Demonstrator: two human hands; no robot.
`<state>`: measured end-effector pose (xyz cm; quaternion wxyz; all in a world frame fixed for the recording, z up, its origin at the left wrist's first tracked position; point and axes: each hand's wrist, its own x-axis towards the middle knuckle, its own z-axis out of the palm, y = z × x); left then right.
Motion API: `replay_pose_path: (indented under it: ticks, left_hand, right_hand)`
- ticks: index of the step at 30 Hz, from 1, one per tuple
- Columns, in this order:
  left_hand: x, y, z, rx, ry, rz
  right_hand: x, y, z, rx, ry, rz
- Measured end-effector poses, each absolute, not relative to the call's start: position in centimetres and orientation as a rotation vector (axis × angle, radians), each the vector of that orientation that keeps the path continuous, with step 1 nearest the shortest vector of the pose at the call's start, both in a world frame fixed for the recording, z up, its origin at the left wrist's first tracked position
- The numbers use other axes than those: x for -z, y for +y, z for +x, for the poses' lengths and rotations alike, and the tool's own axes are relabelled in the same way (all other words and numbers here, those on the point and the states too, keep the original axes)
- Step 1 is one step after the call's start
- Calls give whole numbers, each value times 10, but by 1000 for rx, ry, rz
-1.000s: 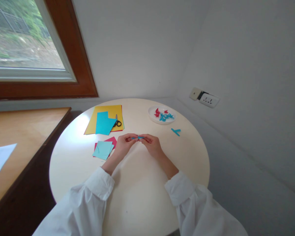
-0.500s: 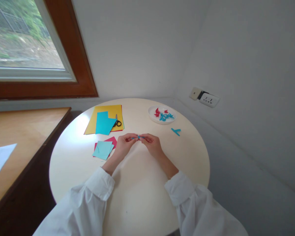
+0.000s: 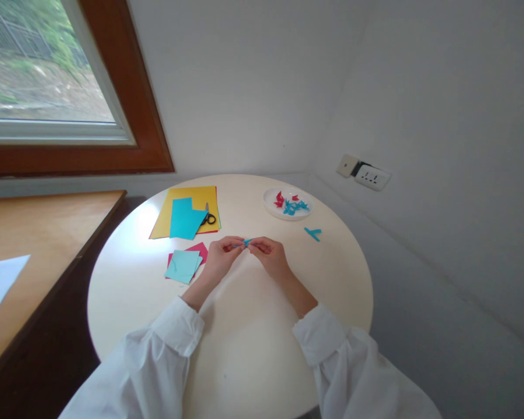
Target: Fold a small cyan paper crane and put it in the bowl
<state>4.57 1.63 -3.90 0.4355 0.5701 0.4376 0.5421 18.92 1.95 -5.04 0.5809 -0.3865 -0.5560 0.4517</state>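
Between my fingertips is a small piece of folded blue paper [image 3: 247,242], held over the middle of the round table. My left hand [image 3: 222,254] pinches it from the left, and my right hand [image 3: 268,254] pinches it from the right. Much of the piece is hidden by the fingers, so its full shape cannot be made out. Farther back, a white dish [image 3: 268,208] carries several small folded paper pieces, some red and some blue. To the right of my right hand, blue paper strips [image 3: 313,234] lie crossed on the table.
At the back left, black-handled scissors [image 3: 208,219] rest on yellow sheets [image 3: 161,221] beside blue paper [image 3: 184,224]. Nearer lie pale blue squares [image 3: 183,266] over pink paper [image 3: 202,250]. A wooden desk [image 3: 70,233] stands left of the round white table [image 3: 253,349]; walls close in behind and right.
Both hands stay in nearly the same place. The fingertips have shifted slightly, and a little more of the blue paper shows between them.
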Motion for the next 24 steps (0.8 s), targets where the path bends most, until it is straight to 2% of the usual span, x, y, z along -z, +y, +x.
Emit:
replay_pose_path:
  ticks: [24]
  left_hand:
    - [40,15,50,-1402,1158,1400]
  right_hand:
    - [48,18,185,-1063,-1190,-937]
